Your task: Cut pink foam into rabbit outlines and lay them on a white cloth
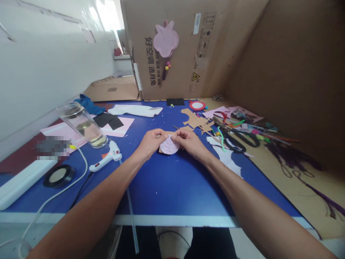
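From where I'm watching, this is a makeshift craft corner, not a proper workshop: a blue table (167,189) walled in by a flattened cardboard box (285,64), and scattered with a glue gun (106,156), scissors (254,143), pipe cleaners (221,138) and cut card scraps (195,120).

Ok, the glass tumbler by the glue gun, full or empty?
Partly full: the glass tumbler holds yellowish liquid low down, with clear glass above it.
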Demonstrator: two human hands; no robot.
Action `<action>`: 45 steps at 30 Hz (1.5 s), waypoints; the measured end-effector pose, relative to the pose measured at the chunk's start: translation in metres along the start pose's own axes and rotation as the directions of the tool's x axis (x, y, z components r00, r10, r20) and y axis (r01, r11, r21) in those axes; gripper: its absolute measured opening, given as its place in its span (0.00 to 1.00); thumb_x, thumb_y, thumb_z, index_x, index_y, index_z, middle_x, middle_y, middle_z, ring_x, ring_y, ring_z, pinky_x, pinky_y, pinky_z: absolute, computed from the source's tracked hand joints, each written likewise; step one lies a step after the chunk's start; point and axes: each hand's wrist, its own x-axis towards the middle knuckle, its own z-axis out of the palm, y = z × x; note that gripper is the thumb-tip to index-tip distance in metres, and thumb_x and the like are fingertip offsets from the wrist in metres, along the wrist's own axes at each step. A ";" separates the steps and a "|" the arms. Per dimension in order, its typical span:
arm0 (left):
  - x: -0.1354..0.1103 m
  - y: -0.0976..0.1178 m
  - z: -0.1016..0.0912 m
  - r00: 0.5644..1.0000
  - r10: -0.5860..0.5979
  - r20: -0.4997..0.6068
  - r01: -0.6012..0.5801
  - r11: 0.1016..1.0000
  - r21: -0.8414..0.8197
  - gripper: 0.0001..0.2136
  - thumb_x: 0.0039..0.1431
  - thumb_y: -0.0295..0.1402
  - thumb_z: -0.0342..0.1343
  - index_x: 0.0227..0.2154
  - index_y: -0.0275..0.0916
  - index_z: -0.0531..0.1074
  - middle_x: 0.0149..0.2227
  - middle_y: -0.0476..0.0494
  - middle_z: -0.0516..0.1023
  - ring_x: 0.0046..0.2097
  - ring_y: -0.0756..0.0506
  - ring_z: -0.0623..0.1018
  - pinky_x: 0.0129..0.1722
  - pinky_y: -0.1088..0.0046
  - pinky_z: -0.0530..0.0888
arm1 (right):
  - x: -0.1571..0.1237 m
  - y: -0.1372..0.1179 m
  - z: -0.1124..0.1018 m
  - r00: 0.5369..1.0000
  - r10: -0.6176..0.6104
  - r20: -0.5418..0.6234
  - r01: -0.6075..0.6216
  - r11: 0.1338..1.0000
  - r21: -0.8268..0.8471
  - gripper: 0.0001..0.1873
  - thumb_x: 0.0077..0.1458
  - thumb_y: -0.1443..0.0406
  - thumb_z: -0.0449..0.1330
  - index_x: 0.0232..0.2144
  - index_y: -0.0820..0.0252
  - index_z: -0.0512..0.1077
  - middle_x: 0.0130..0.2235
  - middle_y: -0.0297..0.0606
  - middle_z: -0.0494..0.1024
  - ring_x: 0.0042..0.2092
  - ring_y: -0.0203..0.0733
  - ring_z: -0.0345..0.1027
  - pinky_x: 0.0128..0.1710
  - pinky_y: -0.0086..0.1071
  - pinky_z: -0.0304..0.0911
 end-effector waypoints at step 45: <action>-0.002 0.012 0.005 0.981 -0.190 0.048 0.189 0.982 0.023 0.05 0.66 0.29 0.65 0.34 0.34 0.76 0.28 0.41 0.84 0.27 0.48 0.84 0.27 0.79 0.77 | 0.006 0.006 -0.007 0.963 -0.124 -0.241 0.128 0.992 0.001 0.21 0.53 0.47 0.69 0.30 0.56 0.73 0.25 0.29 0.68 0.26 0.35 0.56 0.28 0.32 0.54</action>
